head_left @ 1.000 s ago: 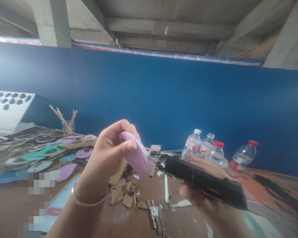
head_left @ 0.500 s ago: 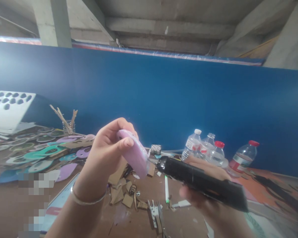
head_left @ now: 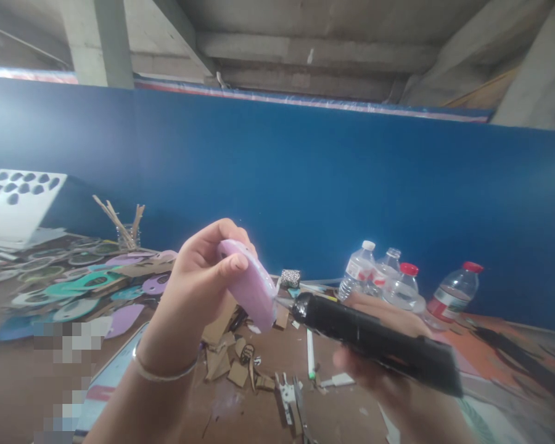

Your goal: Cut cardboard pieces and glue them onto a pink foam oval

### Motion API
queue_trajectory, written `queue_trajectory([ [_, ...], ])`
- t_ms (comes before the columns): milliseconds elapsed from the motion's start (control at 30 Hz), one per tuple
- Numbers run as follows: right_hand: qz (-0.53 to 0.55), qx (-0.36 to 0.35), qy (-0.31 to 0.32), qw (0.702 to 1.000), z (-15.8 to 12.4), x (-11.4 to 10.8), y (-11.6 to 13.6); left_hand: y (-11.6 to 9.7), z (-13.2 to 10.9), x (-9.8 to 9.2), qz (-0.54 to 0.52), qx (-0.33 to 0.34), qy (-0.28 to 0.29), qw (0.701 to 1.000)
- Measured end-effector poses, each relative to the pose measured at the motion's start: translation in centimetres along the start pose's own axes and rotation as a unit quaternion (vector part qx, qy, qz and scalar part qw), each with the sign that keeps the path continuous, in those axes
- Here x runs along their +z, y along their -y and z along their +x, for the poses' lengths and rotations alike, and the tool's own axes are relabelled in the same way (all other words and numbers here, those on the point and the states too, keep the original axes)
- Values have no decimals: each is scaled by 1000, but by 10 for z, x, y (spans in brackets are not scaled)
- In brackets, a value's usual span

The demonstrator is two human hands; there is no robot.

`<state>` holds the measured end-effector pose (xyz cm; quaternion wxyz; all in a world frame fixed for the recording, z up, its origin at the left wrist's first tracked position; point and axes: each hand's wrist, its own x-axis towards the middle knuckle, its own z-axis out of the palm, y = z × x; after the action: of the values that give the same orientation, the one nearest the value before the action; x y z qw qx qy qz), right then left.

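My left hand (head_left: pixel 201 283) is raised in the middle of the view, thumb and fingers closed on a flat lilac oval cut-out (head_left: pixel 252 290) held tilted on edge. My right hand (head_left: pixel 379 364) grips a long black glue gun (head_left: pixel 374 342) that points left. The gun's metal tip touches the lower right edge of the lilac piece. A thin bracelet sits on my left wrist.
On the brown table (head_left: pixel 23 382) lie cardboard scraps (head_left: pixel 231 364), a green-tipped white pen (head_left: pixel 310 353) and a metal clip (head_left: pixel 289 398). Coloured cut-outs (head_left: pixel 81 287) pile at left by a jar of wooden sticks (head_left: pixel 127 234). Several water bottles (head_left: pixel 400 287) stand against the blue wall.
Both hands have shifted slightly left and up together. The glue gun's tip stays against the lilac piece.
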<state>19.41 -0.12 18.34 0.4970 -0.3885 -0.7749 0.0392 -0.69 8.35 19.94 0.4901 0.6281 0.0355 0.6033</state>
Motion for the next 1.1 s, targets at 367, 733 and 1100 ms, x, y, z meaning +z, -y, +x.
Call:
queue_trajectory([
  [367, 7, 1, -3, 1000, -1, 5, -3, -1, -1, 3, -10, -18, -29, 999],
  [733, 3, 9, -6, 1000, 2, 3, 3, 0, -2, 9, -18, -36, -59, 997],
  [1100, -31, -13, -65, 997, -3, -8, 1, 6, 2, 5, -23, -39, -95, 994],
])
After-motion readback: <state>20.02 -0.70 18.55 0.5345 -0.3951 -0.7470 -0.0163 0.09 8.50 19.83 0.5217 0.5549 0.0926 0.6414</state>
